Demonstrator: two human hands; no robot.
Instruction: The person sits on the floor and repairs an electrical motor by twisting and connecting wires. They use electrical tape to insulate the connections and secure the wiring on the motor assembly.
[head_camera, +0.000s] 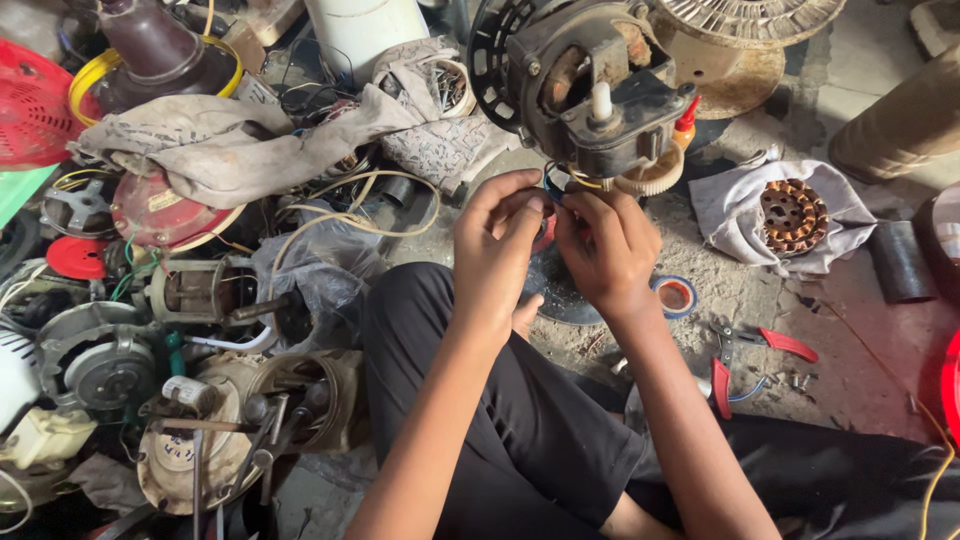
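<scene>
A black fan motor (590, 85) with a white shaft stub and a cream gear stands tilted in front of me, its guard ring behind it. Thin wires (556, 183), blue and yellow, hang from its underside. My left hand (495, 245) and my right hand (605, 250) meet just under the motor, fingertips pinched together on those wires. Both forearms reach up from the bottom of the view over my black trousers.
Red-handled pliers (765, 345) and a blue tape roll (677, 297) lie on the dirty floor at right. A copper-wound stator (793, 215) rests on a grey cloth. Left of me are piled motors (200, 290), rags, cables and a red fan guard (30, 105).
</scene>
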